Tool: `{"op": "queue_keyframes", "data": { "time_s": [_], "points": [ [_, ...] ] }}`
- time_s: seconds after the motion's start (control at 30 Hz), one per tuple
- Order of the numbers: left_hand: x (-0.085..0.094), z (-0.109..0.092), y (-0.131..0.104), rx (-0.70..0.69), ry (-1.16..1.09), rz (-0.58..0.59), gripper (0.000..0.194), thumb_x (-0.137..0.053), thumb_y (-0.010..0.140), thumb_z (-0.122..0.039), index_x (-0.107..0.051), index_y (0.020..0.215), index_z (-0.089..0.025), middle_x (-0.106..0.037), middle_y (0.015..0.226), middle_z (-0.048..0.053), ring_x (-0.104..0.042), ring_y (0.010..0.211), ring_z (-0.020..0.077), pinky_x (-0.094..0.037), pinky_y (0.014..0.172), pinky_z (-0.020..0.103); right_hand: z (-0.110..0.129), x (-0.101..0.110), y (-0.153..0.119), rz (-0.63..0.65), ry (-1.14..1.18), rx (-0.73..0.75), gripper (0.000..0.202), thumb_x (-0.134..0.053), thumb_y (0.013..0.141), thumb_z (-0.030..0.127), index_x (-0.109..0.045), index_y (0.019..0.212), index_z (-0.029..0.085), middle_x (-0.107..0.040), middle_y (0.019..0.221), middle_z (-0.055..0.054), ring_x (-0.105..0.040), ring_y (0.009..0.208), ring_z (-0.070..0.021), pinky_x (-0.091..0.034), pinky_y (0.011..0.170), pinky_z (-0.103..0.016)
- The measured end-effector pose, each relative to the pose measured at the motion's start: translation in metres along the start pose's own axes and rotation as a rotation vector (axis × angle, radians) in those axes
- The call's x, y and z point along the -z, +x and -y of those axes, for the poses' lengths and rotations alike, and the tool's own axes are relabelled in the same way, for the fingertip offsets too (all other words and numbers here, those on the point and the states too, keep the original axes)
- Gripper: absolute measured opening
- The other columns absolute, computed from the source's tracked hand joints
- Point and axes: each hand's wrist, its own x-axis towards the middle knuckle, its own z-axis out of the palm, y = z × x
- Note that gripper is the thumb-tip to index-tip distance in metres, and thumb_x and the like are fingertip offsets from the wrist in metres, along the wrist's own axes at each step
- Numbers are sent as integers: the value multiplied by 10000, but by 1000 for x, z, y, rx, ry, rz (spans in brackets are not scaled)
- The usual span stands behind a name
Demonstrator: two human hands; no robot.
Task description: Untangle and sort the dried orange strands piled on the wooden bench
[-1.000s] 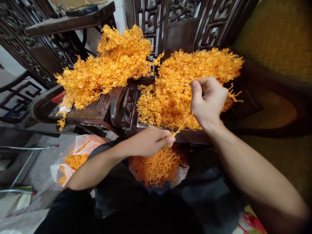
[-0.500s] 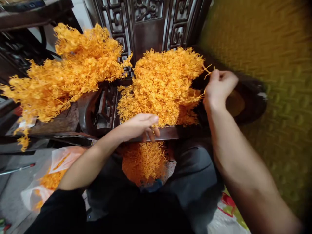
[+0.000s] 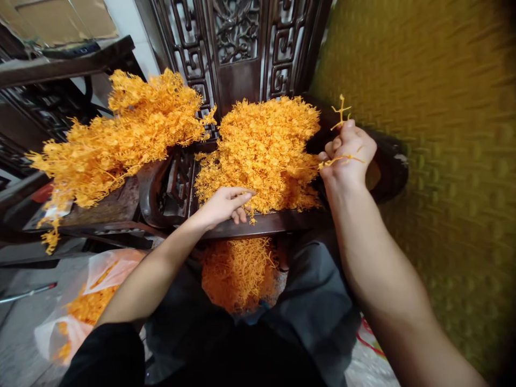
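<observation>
Floor (image 3: 20,328) in grey at far left, with slim metal rod (image 3: 28,293); next, translucent plastic bag (image 3: 78,333) part filled with orange pieces; above, dark wooden ledge (image 3: 68,70) bearing cardboard (image 3: 72,19); then first heap of orange sprigs (image 3: 133,129), sprawling over a worn wooden seat (image 3: 116,207); behind, carved openwork backrest (image 3: 237,80); left hand (image 3: 228,207) just before the second heap, thumb near forefinger, other fingers loosely curled, cannot tell if holding anything; below, loose orange strands (image 3: 237,274) between the knees; second heap of orange sprigs (image 3: 266,150) on a glossy dark seat edge (image 3: 262,224); right hand (image 3: 349,150) just beyond, narrowed, pinching an upright orange sprig (image 3: 341,113); at far right, broad yellow-green surface (image 3: 443,107), woven in texture.
</observation>
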Motion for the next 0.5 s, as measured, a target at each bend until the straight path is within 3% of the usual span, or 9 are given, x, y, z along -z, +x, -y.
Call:
{"op": "queue_keyframes", "data": {
  "time_s": [0.1, 0.2, 0.33, 0.5],
  "points": [
    [19, 15, 1, -118, 373, -147, 428, -543, 1028, -343, -665, 1383, -138, -751, 876, 98, -705, 641, 160, -577, 671, 304, 31, -9, -19, -227, 61, 81, 254, -518, 1024, 465, -445, 890, 262, -273, 526, 125, -228, 423, -99, -207, 442, -252],
    [48, 30, 11, -280, 851, -382, 328, -568, 991, -281, -777, 1208, -150, -750, 1034, 140, -730, 896, 237, -562, 949, 392, 51, -5, -33, -251, 76, 245, 304, -588, 980, 500, -461, 855, 253, -262, 531, 121, -221, 409, -82, -155, 392, -226],
    [83, 40, 39, -127, 1120, -579, 334, -502, 953, -182, -791, 1118, -149, -682, 1144, 175, -689, 1065, 308, -539, 998, 425, 57, 16, -40, -189, 30, 451, 315, -563, 992, 553, -462, 878, 277, -303, 617, 80, -279, 429, -81, -194, 382, -209],
    [103, 46, 87, 23, 1086, -714, 359, -502, 907, -125, -729, 1185, -101, -584, 1302, 213, -672, 1114, 324, -534, 1015, 430, 62, 32, -47, -272, -81, 580, 287, -572, 1005, 487, -494, 822, 280, -366, 661, 49, -349, 436, -96, -304, 391, -251]
  ]
}}
